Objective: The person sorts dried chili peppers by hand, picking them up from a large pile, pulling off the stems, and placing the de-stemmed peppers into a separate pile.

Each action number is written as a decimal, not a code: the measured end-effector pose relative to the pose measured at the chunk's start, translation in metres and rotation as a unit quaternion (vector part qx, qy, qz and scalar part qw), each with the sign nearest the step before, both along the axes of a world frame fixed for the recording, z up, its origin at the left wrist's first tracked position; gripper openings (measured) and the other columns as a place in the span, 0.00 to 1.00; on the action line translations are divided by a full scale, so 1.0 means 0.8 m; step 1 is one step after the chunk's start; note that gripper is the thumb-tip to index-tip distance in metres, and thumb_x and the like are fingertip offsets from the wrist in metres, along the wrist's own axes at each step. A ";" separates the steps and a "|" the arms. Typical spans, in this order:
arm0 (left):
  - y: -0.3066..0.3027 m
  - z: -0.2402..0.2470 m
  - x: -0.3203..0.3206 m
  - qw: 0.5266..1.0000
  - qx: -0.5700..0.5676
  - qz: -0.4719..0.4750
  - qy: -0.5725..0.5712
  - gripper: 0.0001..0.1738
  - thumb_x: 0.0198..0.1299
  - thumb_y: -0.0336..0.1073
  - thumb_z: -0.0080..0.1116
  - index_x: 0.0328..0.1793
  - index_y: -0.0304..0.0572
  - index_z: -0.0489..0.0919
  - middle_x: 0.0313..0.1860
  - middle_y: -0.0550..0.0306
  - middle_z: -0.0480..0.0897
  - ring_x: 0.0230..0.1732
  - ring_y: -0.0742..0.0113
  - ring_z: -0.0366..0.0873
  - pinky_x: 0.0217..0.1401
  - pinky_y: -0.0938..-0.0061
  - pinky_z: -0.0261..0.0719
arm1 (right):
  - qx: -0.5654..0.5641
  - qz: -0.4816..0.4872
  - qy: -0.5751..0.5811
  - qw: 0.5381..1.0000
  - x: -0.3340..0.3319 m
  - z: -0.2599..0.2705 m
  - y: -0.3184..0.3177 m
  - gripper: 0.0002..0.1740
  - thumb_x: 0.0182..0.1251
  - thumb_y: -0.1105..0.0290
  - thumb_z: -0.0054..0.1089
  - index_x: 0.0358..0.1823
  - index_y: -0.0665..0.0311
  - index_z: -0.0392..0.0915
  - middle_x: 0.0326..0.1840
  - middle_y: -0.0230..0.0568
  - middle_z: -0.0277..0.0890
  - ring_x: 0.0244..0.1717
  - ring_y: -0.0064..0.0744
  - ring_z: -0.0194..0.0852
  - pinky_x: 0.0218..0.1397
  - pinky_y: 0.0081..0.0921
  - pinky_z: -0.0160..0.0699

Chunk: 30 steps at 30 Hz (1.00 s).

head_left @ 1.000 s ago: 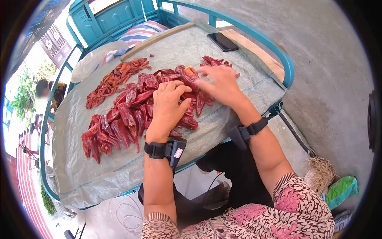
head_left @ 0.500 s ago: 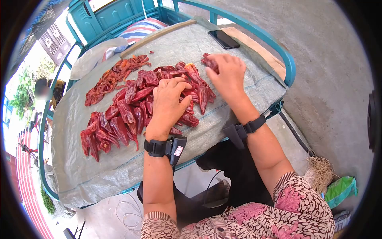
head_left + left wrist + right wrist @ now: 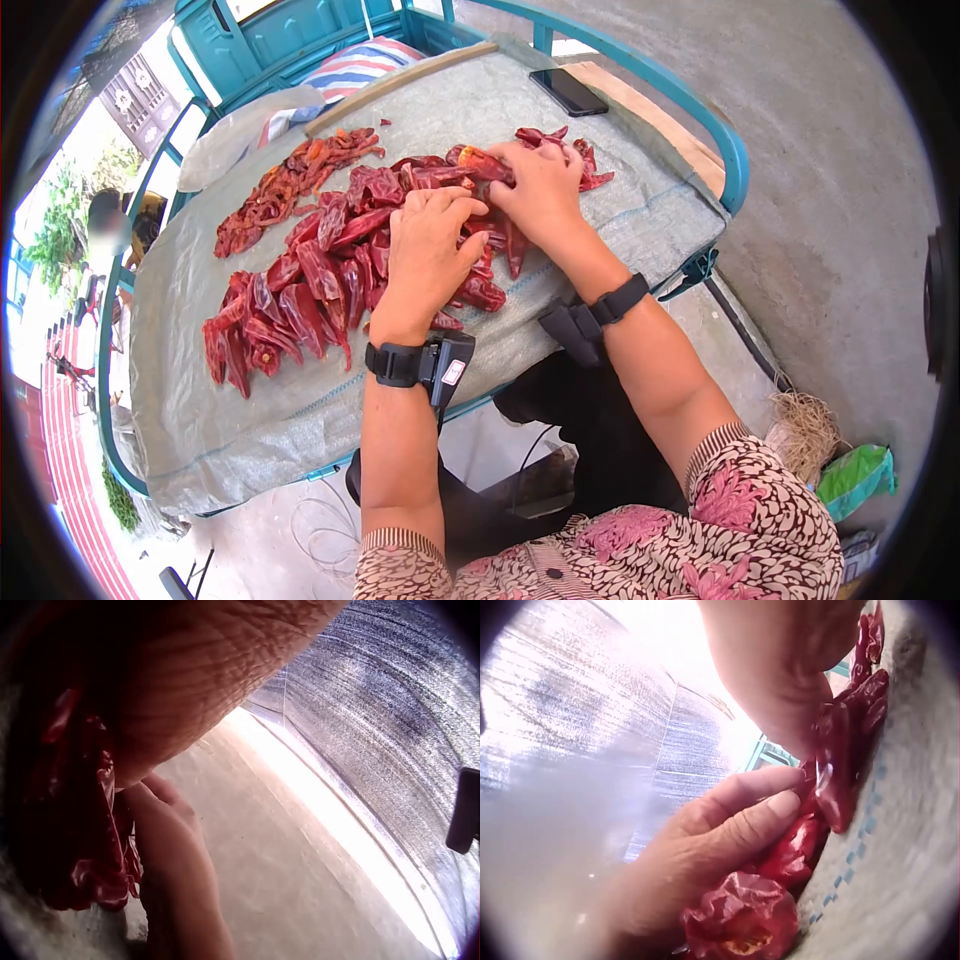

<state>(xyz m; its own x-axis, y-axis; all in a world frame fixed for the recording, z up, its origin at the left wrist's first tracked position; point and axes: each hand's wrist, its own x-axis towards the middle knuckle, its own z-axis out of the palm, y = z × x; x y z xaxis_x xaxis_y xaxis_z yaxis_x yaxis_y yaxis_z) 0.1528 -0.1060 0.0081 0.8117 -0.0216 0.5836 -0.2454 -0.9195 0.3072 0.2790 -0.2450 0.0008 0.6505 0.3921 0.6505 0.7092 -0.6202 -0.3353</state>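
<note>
A heap of dried red chili peppers (image 3: 325, 275) lies across a pale woven sheet (image 3: 300, 420). My left hand (image 3: 430, 250) rests over the heap's right half, its fingers bent loosely on the peppers; its thumb and forefinger appear beside wrinkled peppers (image 3: 742, 915) in the right wrist view. Just right of it, my right hand (image 3: 545, 190) has fingers and thumb around an orange-ended pepper (image 3: 482, 162) at the heap's far right end. Its fingertips partly cover that pepper. A few other peppers (image 3: 595, 165) lie beyond the right hand.
Flatter, darker orange-red pepper pieces (image 3: 290, 190) form a strip at the back left. A black phone (image 3: 568, 92) lies at the back right, and a wooden strip (image 3: 400, 88) crosses the back. A teal metal rail (image 3: 690, 110) borders the cart bed.
My right hand moved right to the small group of peppers, then came back left to the big heap's end. My left hand has stayed in nearly the same place.
</note>
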 end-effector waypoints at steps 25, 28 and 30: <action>-0.002 0.007 -0.002 0.999 -0.009 0.003 0.031 0.15 0.58 0.36 0.69 0.53 0.51 0.86 0.62 0.61 0.83 0.65 0.55 0.73 0.67 0.58 0.67 | -0.029 -0.103 0.071 0.992 -0.001 0.033 -0.059 0.24 0.62 0.67 0.63 0.62 0.51 0.79 0.43 0.41 0.85 0.52 0.49 0.82 0.51 0.47 0.76; -0.002 0.007 -0.003 0.999 -0.009 0.003 0.033 0.15 0.58 0.36 0.68 0.53 0.51 0.85 0.62 0.61 0.82 0.65 0.55 0.73 0.67 0.58 0.67 | 0.000 -0.057 -0.023 0.998 0.003 0.038 -0.074 0.20 0.63 0.74 0.59 0.56 0.48 0.84 0.41 0.41 0.84 0.49 0.47 0.80 0.50 0.45 0.74; -0.002 0.006 -0.003 0.999 -0.008 0.004 0.033 0.15 0.58 0.36 0.68 0.53 0.51 0.85 0.62 0.61 0.82 0.65 0.55 0.73 0.67 0.57 0.67 | -0.061 0.067 0.012 0.996 -0.002 0.044 -0.076 0.19 0.62 0.77 0.59 0.51 0.47 0.86 0.41 0.40 0.84 0.48 0.46 0.78 0.52 0.43 0.73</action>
